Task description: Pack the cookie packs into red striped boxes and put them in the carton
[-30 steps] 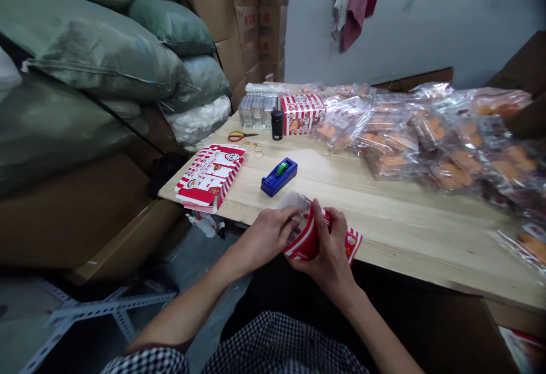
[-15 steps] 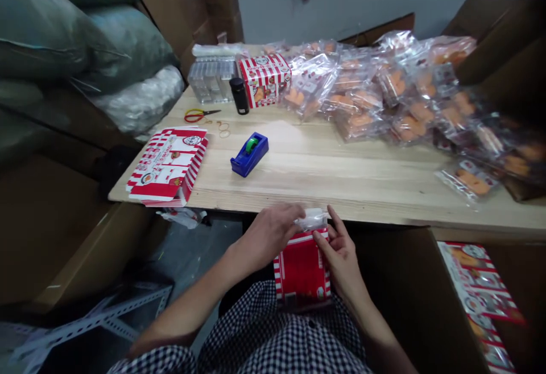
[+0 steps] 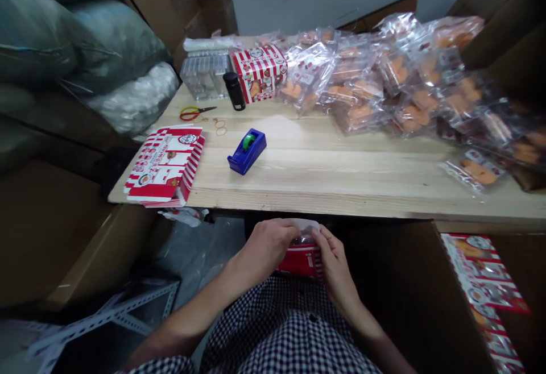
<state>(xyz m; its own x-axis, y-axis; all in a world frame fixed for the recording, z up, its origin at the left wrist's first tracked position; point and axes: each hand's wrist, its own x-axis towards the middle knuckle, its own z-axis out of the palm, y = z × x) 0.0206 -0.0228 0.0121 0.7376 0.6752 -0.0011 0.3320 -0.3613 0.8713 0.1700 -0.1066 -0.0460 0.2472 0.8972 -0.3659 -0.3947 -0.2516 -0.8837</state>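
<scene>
Below the table's front edge, over my lap, my left hand (image 3: 265, 247) and my right hand (image 3: 336, 260) both grip a red and white striped carton (image 3: 303, 259). A clear plastic packet (image 3: 306, 227) sticks out of its top, pinched between the fingers of both hands. The carton stands upright on my checked clothing. On the wooden table (image 3: 341, 175) a stack of flat striped cartons (image 3: 166, 165) lies at the front left, and a blue tape dispenser (image 3: 247, 150) sits beside it.
Many clear packets of orange items (image 3: 384, 92) are heaped across the back and right of the table. A folded striped box (image 3: 259, 73), a black bottle (image 3: 234, 91), clear trays (image 3: 205, 74), scissors (image 3: 194, 113) and rubber bands lie at the back left. Filled cartons (image 3: 486, 283) lie in a box at right.
My hands have drawn the carton off the table edge and down onto my lap, turning it upright. The plastic packet now sits lower in the carton top. The view tilted downward.
</scene>
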